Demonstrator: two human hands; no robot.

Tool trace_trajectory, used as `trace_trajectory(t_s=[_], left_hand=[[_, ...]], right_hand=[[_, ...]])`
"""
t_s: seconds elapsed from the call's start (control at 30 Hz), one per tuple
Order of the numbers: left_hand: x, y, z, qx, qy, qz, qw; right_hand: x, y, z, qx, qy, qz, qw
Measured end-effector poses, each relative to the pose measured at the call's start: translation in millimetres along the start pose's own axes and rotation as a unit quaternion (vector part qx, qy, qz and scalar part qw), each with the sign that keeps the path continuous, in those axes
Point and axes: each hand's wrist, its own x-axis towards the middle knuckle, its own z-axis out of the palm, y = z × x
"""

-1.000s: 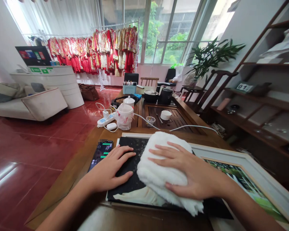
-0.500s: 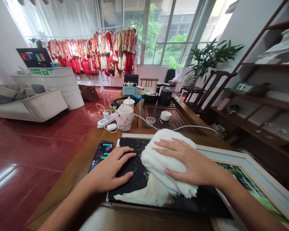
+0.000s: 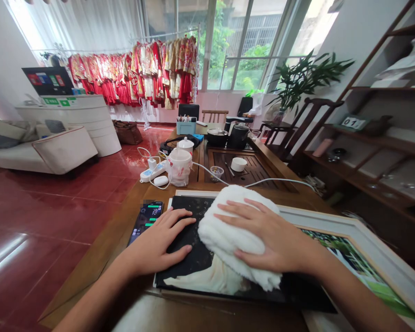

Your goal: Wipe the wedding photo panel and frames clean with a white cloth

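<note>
My left hand [image 3: 161,240] lies with its fingers outstretched on the left side of a flat black panel [image 3: 185,259], steadying it. My right hand [image 3: 268,237] has its spread fingers over a folded fluffy white towel [image 3: 233,230], with the thumb against the near side, pressing it on the panel. A pale, cloth-like shape [image 3: 210,279] shows on the panel's lower part, and small specks are scattered over the black surface. The towel and right hand cover much of the panel's middle. A lit phone [image 3: 147,219] lies beside my left hand.
A white-framed picture [image 3: 356,258] lies right of the panel. Beyond stand a white patterned cup [image 3: 180,166], a power strip [image 3: 152,173], a small clear cup [image 3: 216,173] and a white bowl [image 3: 239,164] on a wooden tea tray [image 3: 269,177]. A white cable crosses the table.
My right hand and the white towel have slid slightly to the left over the panel. My left hand stays in the same spot.
</note>
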Motion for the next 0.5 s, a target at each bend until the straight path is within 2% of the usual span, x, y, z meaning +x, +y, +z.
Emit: trace_trajectory(t_s=[0.13, 0.23, 0.4, 0.5], left_hand=[[-2, 0, -0.9, -0.004, -0.003, -0.001, 1.000], [-1, 0, -0.7, -0.005, -0.006, 0.000, 1.000], [1, 0, 0.2, -0.003, -0.009, 0.001, 1.000], [0, 0, 0.2, -0.002, -0.008, 0.003, 1.000]], right_hand=[[0, 8, 3, -0.026, 0.025, 0.023, 0.999], [1, -1, 5, -0.020, 0.034, 0.018, 0.999], [5, -23, 6, 0.003, -0.002, -0.029, 1.000], [6, -21, 5, -0.001, -0.010, -0.022, 1.000]])
